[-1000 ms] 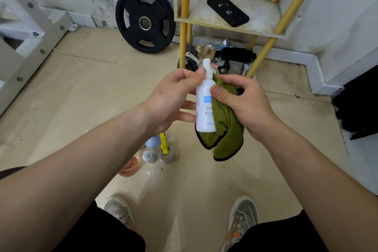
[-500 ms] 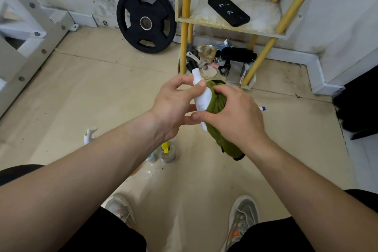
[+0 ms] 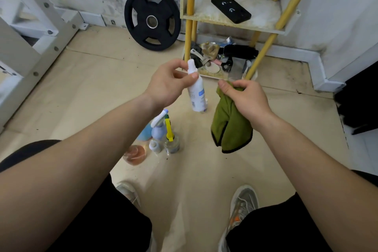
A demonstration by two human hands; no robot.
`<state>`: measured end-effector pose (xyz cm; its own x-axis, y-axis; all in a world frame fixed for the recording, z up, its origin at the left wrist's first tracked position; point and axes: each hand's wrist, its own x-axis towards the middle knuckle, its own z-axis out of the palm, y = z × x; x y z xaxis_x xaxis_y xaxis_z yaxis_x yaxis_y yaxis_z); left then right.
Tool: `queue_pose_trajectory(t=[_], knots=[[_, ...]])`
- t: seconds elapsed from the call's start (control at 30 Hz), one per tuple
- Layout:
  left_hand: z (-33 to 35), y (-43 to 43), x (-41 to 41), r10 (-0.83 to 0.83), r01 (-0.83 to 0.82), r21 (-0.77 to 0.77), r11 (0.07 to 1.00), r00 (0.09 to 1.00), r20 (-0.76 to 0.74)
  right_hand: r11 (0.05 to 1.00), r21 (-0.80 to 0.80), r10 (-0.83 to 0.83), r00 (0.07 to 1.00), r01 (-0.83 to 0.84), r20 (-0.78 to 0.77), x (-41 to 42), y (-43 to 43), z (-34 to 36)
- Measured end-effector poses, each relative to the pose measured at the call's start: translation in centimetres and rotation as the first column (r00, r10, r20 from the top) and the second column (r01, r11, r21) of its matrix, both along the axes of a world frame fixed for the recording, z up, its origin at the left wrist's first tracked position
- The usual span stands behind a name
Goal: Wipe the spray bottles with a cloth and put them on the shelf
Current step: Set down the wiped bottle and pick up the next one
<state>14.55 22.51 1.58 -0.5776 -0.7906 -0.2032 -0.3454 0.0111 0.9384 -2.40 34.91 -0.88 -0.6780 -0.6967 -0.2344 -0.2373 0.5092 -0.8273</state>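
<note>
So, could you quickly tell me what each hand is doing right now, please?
Left hand: holding the white spray bottle near its top, fingers curled round it.
Right hand: gripping the green cloth, which hangs down.

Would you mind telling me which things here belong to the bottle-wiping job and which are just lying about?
Job: white spray bottle, pinched by the left hand; green cloth, gripped by the right hand; bottles on the floor; shelf.
Lying about: weight plate; black device on the shelf; clutter beneath it.
</note>
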Motion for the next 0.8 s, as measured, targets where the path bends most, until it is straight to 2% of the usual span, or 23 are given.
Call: queue_pose_trajectory(t=[0.07, 0.17, 0.37, 0.47, 0.6, 0.8], knots=[[-1.1, 0.1, 0.7, -0.03, 0.053, -0.206, 0.977, 0.993, 0.113, 0.997, 0.063, 0.037, 0.999, -0.039, 0.031, 0.4, 0.6, -0.6], [-2.5, 0.8, 1.5, -0.044, 0.132, -0.33, 0.935, 0.964, 0.261, 0.978, 0.152, 0.136, 0.989, -0.143, 0.056, 1.6, 1.6, -1.4], [-4.3, 3.0, 5.0, -0.059, 0.21, -0.339, 0.917, 0.912, 0.406, 0.898, 0.278, 0.332, 0.94, -0.342, 0.084, 4.8, 3.5, -3.1], [-6.7, 4.6, 7.7, 0.043, 0.114, -0.341, 0.933, 0.907, 0.42, 0.86, 0.321, 0.385, 0.917, -0.397, 0.103, 7.1, 4.1, -3.9], [-11.6, 6.4, 11.2, 0.19, -0.053, -0.283, 0.958, 0.855, 0.482, 0.821, 0.373, 0.402, 0.902, -0.432, 0.158, 10.0, 4.6, -5.6], [-17.9, 6.7, 14.0, 0.246, -0.11, -0.26, 0.959, 0.78, 0.575, 0.767, 0.456, 0.378, 0.892, -0.452, 0.249, 12.0, 4.3, -10.6]])
